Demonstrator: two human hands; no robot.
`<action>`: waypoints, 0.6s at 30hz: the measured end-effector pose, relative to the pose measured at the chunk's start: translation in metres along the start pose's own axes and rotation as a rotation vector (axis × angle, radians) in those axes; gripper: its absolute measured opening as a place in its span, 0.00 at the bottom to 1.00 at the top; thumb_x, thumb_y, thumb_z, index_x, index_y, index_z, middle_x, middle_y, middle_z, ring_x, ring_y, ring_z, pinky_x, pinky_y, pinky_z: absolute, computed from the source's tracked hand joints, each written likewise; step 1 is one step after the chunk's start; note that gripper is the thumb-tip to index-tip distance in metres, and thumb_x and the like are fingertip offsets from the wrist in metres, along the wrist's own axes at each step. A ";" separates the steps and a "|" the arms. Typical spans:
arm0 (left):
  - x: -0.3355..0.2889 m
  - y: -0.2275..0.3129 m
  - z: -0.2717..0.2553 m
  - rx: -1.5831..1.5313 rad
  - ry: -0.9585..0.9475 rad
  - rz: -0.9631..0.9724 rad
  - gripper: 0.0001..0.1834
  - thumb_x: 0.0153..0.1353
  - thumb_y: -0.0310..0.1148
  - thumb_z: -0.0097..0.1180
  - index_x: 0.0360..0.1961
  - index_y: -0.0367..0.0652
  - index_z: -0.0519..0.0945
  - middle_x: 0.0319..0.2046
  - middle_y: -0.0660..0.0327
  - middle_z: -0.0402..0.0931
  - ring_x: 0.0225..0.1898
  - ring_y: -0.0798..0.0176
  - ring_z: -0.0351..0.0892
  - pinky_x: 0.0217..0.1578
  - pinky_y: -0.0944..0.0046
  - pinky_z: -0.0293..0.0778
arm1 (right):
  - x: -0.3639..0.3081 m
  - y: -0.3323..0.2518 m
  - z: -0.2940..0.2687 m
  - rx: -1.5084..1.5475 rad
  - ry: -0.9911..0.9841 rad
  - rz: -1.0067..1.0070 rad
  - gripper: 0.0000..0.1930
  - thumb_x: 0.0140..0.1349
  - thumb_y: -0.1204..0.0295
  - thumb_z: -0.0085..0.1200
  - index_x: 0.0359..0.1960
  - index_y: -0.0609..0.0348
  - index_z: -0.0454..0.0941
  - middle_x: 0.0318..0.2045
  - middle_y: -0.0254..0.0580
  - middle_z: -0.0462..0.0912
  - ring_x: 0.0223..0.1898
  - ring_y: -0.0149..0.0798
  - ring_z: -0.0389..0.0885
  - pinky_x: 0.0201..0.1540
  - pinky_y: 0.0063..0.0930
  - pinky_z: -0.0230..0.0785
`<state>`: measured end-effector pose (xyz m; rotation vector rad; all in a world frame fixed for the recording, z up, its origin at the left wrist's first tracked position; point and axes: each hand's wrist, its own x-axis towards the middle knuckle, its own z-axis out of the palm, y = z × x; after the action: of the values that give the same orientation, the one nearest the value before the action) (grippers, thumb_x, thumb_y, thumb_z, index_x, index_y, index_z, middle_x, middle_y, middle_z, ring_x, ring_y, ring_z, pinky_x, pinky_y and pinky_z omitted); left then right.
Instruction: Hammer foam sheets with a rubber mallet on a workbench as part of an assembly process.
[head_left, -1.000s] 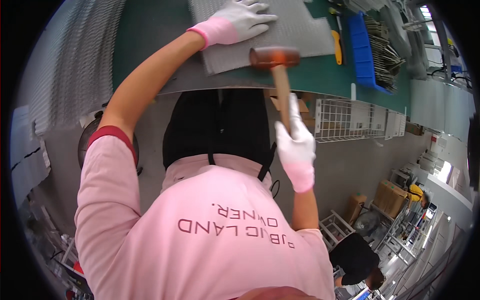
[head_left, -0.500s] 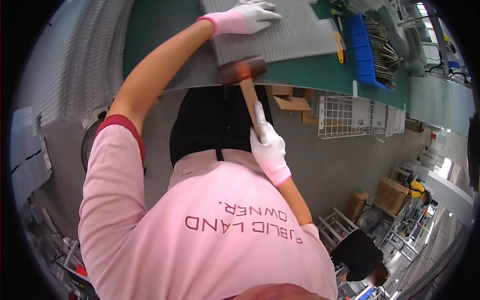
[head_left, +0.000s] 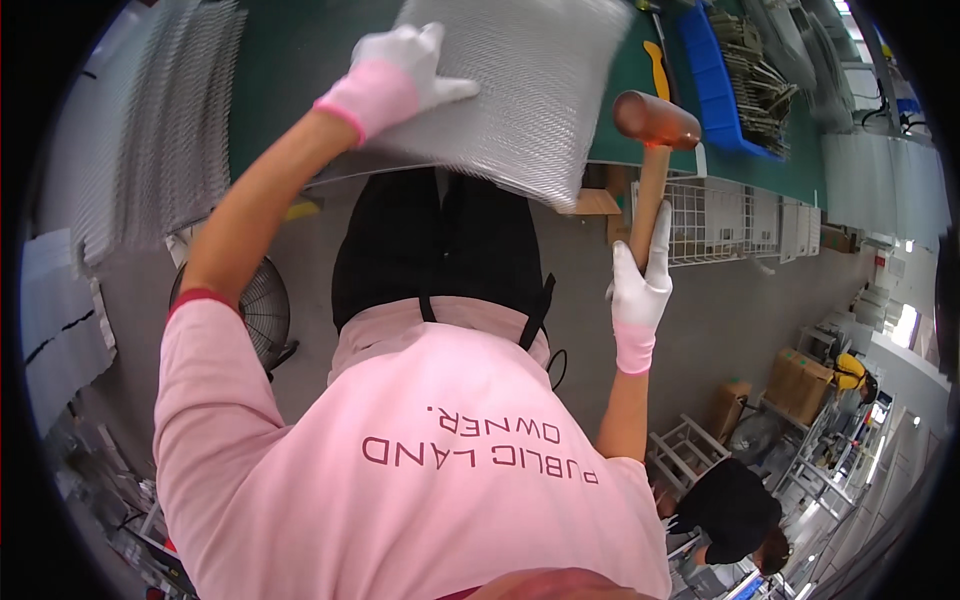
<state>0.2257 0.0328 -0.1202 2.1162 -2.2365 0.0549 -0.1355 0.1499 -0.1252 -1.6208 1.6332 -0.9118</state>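
Note:
My left hand [head_left: 408,72], in a white glove with a pink cuff, is at the left side of a silvery mesh sheet [head_left: 530,80]. Thumb and forefinger are spread apart over the sheet; the other fingers are bent and partly hidden. The sheet lies askew, its near corner sticking out past the bench edge, and its right side is blurred. Off to the right, my gloved right hand [head_left: 640,285] is closed around the wooden handle of a mallet [head_left: 655,120]. The mallet's reddish-brown head is raised near the bench edge, apart from the sheet.
The green bench [head_left: 300,60] carries stacked mesh [head_left: 170,130] at the left. A blue bin [head_left: 710,75] of metal parts and a yellow-handled tool [head_left: 657,68] are at the right. Below are a white wire basket [head_left: 710,215] and a floor fan [head_left: 262,310]. Another person [head_left: 730,510] bends behind, lower right.
The mesh sheet has turned and come nearer, over the bench edge. My left hand has drawn back to the left. The mallet in my right hand has swung away to the right.

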 end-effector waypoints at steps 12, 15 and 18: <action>0.074 0.033 0.034 -0.090 0.328 0.361 0.23 0.65 0.31 0.49 0.61 0.54 0.82 0.59 0.45 0.76 0.63 0.41 0.72 0.60 0.39 0.67 | 0.071 -0.011 -0.017 -0.168 -0.138 -0.237 0.36 0.67 0.75 0.60 0.77 0.47 0.65 0.51 0.57 0.86 0.40 0.45 0.88 0.48 0.32 0.78; 0.077 0.027 0.045 -0.175 0.212 0.404 0.25 0.63 0.31 0.51 0.61 0.54 0.82 0.65 0.46 0.73 0.68 0.40 0.69 0.66 0.37 0.63 | 0.085 -0.010 -0.026 -0.107 -0.088 -0.272 0.37 0.66 0.76 0.61 0.77 0.46 0.65 0.46 0.52 0.89 0.33 0.33 0.85 0.45 0.28 0.78; 0.077 0.020 0.045 -0.181 0.252 0.439 0.25 0.62 0.31 0.52 0.61 0.53 0.81 0.63 0.46 0.75 0.66 0.41 0.71 0.65 0.39 0.64 | 0.100 -0.003 -0.017 -0.135 0.014 -0.355 0.37 0.66 0.75 0.61 0.77 0.43 0.64 0.47 0.53 0.88 0.32 0.33 0.84 0.44 0.29 0.78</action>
<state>0.2005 -0.0461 -0.1596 1.4137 -2.3948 0.1256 -0.1501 0.0501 -0.1108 -2.0449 1.4672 -1.0048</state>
